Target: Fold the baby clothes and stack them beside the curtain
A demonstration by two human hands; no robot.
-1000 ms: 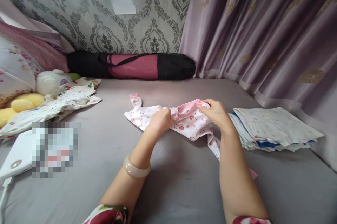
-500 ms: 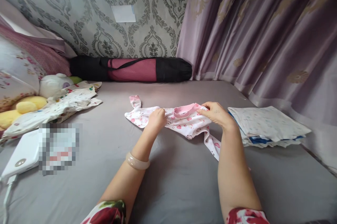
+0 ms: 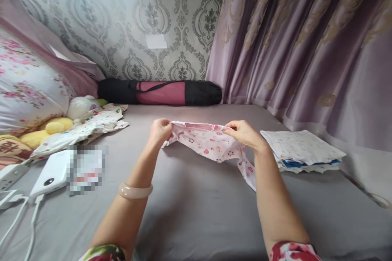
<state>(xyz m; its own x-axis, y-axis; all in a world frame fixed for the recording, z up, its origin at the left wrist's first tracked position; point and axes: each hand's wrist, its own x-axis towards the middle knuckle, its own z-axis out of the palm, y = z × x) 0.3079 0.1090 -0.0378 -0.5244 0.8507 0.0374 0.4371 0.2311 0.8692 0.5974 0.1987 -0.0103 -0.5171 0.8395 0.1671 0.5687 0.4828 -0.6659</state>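
Observation:
A small white baby top [image 3: 211,142] with pink hearts and a pink neckband is stretched between my two hands, over the grey sheet [image 3: 196,208]. My left hand [image 3: 161,131] is closed on the shoulder at the left of the neckband. Thumb and fingers of my right hand [image 3: 243,133] pinch the opposite shoulder. One sleeve hangs down beside my right forearm and is partly hidden by it. The other sleeve is mostly hidden behind my left hand.
Folded cloths [image 3: 303,146] lie stacked at right. At left are patterned clothes [image 3: 82,130], a yellow plush toy [image 3: 49,128], a white power bank [image 3: 53,173] with cables, and a blurred packet [image 3: 87,171]. A black and pink rolled bag [image 3: 161,92] lies along the wall.
My left hand has moved left along the top, from near the neckband's edge to the outer shoulder, and the neckband is now pulled straighter. My right hand keeps its pinch. The view has tilted up.

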